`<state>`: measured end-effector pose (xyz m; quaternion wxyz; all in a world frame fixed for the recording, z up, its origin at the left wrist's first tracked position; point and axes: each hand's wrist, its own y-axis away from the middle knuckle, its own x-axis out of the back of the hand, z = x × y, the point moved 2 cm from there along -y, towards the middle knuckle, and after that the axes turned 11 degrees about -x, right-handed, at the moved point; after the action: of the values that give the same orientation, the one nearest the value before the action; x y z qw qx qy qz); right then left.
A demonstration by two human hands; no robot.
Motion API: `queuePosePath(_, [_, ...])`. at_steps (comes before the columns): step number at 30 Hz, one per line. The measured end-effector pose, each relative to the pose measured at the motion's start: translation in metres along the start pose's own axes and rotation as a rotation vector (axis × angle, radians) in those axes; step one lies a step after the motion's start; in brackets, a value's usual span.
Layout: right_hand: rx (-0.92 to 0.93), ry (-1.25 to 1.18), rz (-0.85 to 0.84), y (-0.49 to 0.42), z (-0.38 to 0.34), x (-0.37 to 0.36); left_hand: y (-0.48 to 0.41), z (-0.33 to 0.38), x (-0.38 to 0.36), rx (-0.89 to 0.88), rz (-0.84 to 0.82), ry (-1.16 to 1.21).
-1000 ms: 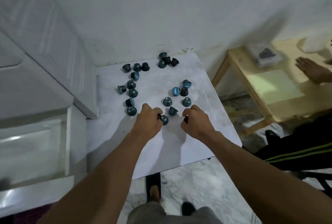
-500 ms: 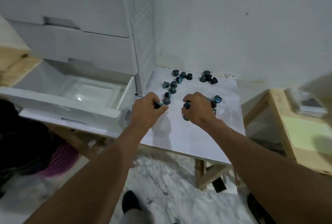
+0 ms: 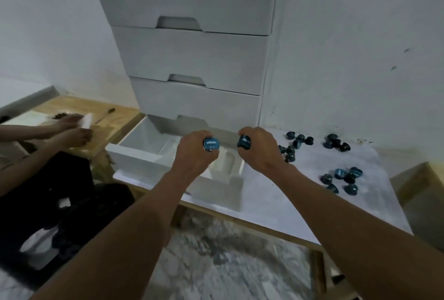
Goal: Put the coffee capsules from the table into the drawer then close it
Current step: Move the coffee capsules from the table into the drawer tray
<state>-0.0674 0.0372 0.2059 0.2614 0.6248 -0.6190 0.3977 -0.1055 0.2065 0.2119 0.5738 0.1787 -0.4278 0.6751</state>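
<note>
My left hand [image 3: 193, 155] grips a blue coffee capsule [image 3: 211, 144] with its printed lid facing me, held above the open white drawer [image 3: 141, 155]. My right hand [image 3: 260, 153] grips a dark blue capsule [image 3: 244, 142] over the drawer's right edge. The drawer is the lowest one of a white drawer unit [image 3: 197, 59] and looks bare inside where visible. Several more dark and blue capsules [image 3: 341, 179] lie in clusters on the white table [image 3: 276, 198] to the right.
Another person's hands [image 3: 74, 129] work over a wooden table [image 3: 79, 109] at the left, their dark-clothed legs below. A wooden piece [image 3: 420, 191] stands at the far right. White wall behind; marble floor beneath.
Both hands lifted a capsule each from the table and carried them left to above the open drawer. My view swung left and up toward the drawer unit.
</note>
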Motion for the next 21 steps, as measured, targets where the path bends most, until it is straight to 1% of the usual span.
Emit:
queuePosePath(3, [-0.005, -0.005, -0.010, -0.003, -0.028, -0.025, -0.001, -0.034, 0.026, -0.021, -0.041, -0.020])
queuePosePath(6, [-0.049, -0.023, -0.029, -0.009, -0.049, -0.047, -0.006, -0.065, 0.040, -0.032, -0.098, -0.027])
queuePosePath(9, [-0.057, -0.021, -0.051, -0.021, -0.064, -0.067, -0.017, -0.093, 0.046, -0.028, -0.147, -0.015])
queuePosePath(13, [-0.080, -0.011, -0.063, -0.054, -0.067, -0.092, -0.046, -0.123, 0.042, -0.034, -0.203, 0.005])
queuePosePath(18, [-0.085, 0.015, -0.204, -0.105, -0.059, -0.133, -0.089, -0.164, 0.022, -0.021, -0.333, 0.012])
queuePosePath(21, [-0.137, 0.061, -0.298, -0.128, -0.050, -0.164, -0.109, -0.190, 0.004, 0.015, -0.487, -0.043])
